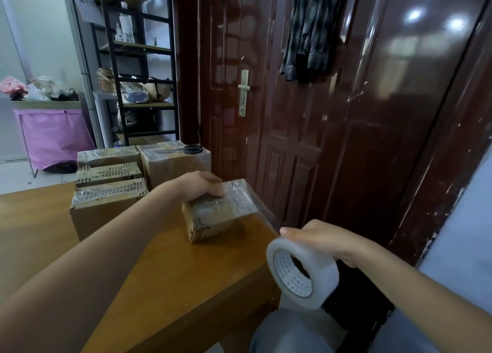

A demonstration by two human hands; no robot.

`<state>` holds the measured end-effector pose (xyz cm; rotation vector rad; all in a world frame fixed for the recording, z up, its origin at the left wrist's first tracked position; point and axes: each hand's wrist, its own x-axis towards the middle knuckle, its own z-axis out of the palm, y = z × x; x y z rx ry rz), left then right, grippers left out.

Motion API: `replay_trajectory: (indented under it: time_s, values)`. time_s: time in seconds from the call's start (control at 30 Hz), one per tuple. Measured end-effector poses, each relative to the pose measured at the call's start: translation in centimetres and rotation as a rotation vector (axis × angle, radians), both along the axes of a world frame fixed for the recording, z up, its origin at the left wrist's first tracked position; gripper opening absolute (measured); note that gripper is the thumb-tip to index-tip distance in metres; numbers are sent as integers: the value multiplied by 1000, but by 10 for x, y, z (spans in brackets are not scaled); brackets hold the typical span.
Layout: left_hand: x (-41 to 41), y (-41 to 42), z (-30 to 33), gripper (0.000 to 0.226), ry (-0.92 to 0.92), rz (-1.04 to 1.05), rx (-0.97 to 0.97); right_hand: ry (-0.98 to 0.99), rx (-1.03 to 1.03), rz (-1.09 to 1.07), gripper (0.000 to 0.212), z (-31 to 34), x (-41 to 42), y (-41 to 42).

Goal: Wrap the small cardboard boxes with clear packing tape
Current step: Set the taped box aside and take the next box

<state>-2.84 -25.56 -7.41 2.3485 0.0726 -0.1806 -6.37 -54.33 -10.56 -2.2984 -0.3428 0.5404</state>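
While the left hand (202,186) presses flat on the small box (218,210), the right hand (323,239), nearer the bench (159,272) edge, grips the tape roll (302,274), its strip stretched taut between them.

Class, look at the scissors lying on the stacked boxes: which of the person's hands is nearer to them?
Left. The left hand rests on the small box just below the scissors; the right hand holds the tape roll off the table edge, farther away.

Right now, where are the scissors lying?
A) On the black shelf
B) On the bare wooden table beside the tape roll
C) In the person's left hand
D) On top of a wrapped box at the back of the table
D: the black-handled scissors lie on top of the tall wrapped box at the table's far end, untouched by either hand.
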Motion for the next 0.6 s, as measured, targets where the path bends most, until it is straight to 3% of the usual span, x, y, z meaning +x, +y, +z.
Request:
replay_trajectory:
  time_s: [0.2, 0.33, 0.4, 0.5, 0.6]
  values:
    - [-1, -4, -12, 43, -256, -26, 379, -72, 83, -48, 48, -4, 11, 17]
    - [-5, -7, -19, 40, -294, -30, 641, -89, 31, -73, 56, -7, 19, 31]
    - [-7, -12, -21, 55, -247, -72, 684, -109, 7, -77, 53, -7, 19, 34]
    - [-13, -24, -23, 100, -165, -146, 826, -128, -3, -89, 50, -7, 19, 34]
    - [-11, -28, -28, 103, -241, -131, 964, -147, -3, -103, 49, -6, 14, 32]
